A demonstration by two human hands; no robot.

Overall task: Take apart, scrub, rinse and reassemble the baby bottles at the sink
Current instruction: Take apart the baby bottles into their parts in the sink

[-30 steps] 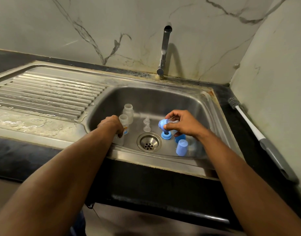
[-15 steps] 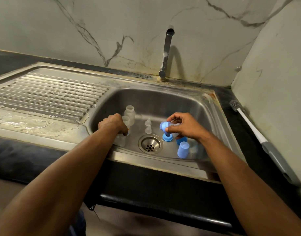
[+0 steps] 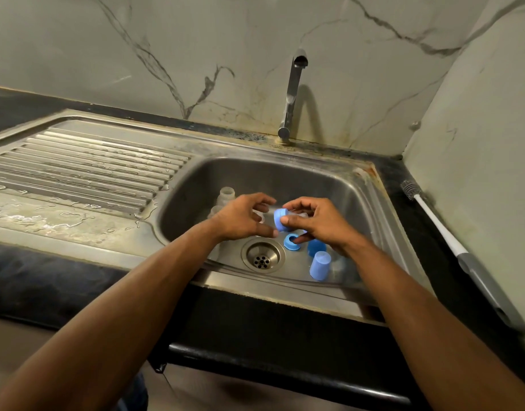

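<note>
The metal sink (image 3: 371, 203) sits in a dark counter. The right hand (image 3: 320, 223) pinches a blue ring (image 3: 280, 220). The left hand (image 3: 243, 218) is beside it, fingers spread, holding nothing.

A steel sink (image 3: 371, 209) is sitting in the black worktop (image 3: 409, 221); a bottle brush (image 3: 451, 241) is lying on the worktop's right side.

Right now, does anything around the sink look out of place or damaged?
Mostly normal. The sink's back right corner shows rust-coloured staining, grime rings the faucet base, and the bottle brush lies unused on the counter.
</note>
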